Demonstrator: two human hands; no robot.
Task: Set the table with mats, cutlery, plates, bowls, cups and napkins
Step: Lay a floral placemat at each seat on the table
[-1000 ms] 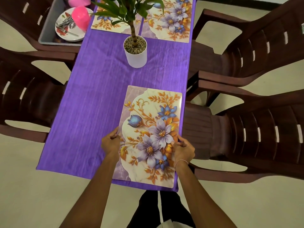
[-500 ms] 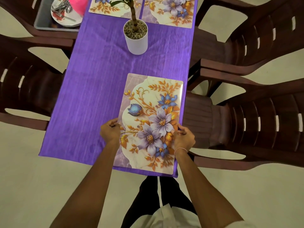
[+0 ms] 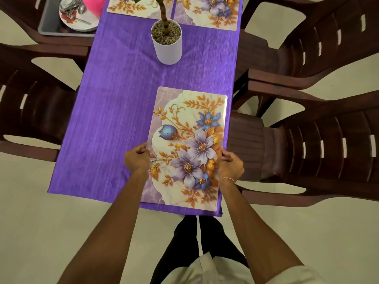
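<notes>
- Grip state: my left hand holds the left long edge of the near mat with curled fingers. My right hand holds the right long edge the same way, thumb on the printed face. I cannot tell whether my fingertips reach under the mat.
- Mat location: flat on the purple tablecloth, at the near right corner of the table. Its right edge lies just beside the cloth's right edge, and its near edge stops just short of the near end. It sits slightly skewed to the cloth.
- Hazard, overhang: a push to the right or toward me would likely carry the mat past the table edge. A plate set on the overhanging part could then tip.
- Hazard, cloth drag: the cloth looks thin and loose. Sliding the mat under downward pressure could bunch the cloth. That could pull the far mats out of line or tug at the plant pot, which looks top-heavy.
- Hazard, uneven release: letting go with one hand first may pivot the mat and worsen the skew.
- Hazard, bowing: squeezing the two edges inward could arch the glossy mat, so that it does not settle flat.
- Hazard, next reach: the plate, cutlery and pink cup sit in the grey tub at the far left. Reaching across the pot for them risks knocking it over.
</notes>
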